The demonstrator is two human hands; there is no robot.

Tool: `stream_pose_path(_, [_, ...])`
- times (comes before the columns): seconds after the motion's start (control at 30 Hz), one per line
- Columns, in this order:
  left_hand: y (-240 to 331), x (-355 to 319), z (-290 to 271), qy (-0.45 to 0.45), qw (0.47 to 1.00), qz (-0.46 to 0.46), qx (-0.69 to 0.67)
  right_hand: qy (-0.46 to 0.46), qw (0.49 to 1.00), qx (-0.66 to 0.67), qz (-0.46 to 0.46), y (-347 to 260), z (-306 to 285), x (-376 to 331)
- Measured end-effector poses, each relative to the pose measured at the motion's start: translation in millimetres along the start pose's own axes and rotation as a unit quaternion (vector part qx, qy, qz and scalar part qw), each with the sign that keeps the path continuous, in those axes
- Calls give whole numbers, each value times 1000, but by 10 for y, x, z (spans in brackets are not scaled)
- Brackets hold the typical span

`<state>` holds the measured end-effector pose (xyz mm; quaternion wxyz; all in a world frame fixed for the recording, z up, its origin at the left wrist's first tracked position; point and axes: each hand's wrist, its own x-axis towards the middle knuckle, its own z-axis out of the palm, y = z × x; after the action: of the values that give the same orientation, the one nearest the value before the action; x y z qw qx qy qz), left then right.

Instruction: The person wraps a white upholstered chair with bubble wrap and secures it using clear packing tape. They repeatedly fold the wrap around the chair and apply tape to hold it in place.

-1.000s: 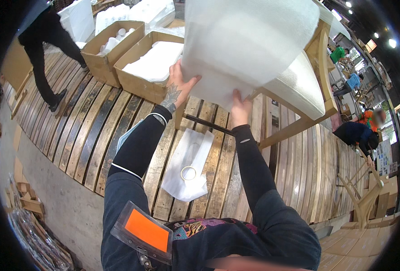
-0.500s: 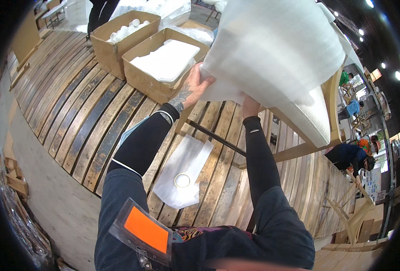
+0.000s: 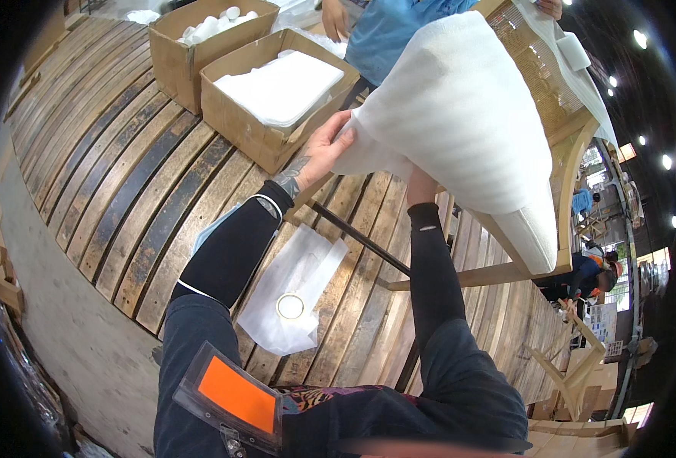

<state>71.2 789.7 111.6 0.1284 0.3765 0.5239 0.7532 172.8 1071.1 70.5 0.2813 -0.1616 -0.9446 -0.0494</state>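
1. Lower over the seat now hangs my large white foam-like sheet (image 3: 460, 114), which stood more upright before the pale wooden chair (image 3: 564, 191) a second ago; a co-worker's light-blue shirt (image 3: 403, 38) has come into view beyond it
2. Closest to me, a bright orange card in a clear plastic holder (image 3: 235, 393) lies against my chest
3. Past it, a pale ring-shaped roll (image 3: 278, 306) rests on a crumpled, translucent white sheet (image 3: 265, 301), spread over the brown slatted wooden platform (image 3: 136, 191)
4. My left hand (image 3: 324, 149) pinches the foam-like sheet's left edge between thumb and fingers
5. My right hand (image 3: 421, 185) reaches beneath its lower edge; the fingers are hidden, so I cannot tell how they hold
6. Behind that drape, the chair's woven back (image 3: 540, 65) shows
7. Left of the chair, an open brown cardboard box (image 3: 235, 130) holds flat white sheets
8. Far right, a dark-clothed person (image 3: 582, 276) bends near a bare wooden chair frame (image 3: 584, 365)
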Motion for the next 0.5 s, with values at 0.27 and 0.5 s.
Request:
stream_pose_path(0.27, [72,126,230,96,989,104,47,16,924,371,90,-159,-458,-31])
stream_pose_path(0.5, [199,220,232,109,988,66,90,47,991,124,-13,97,-332,-48])
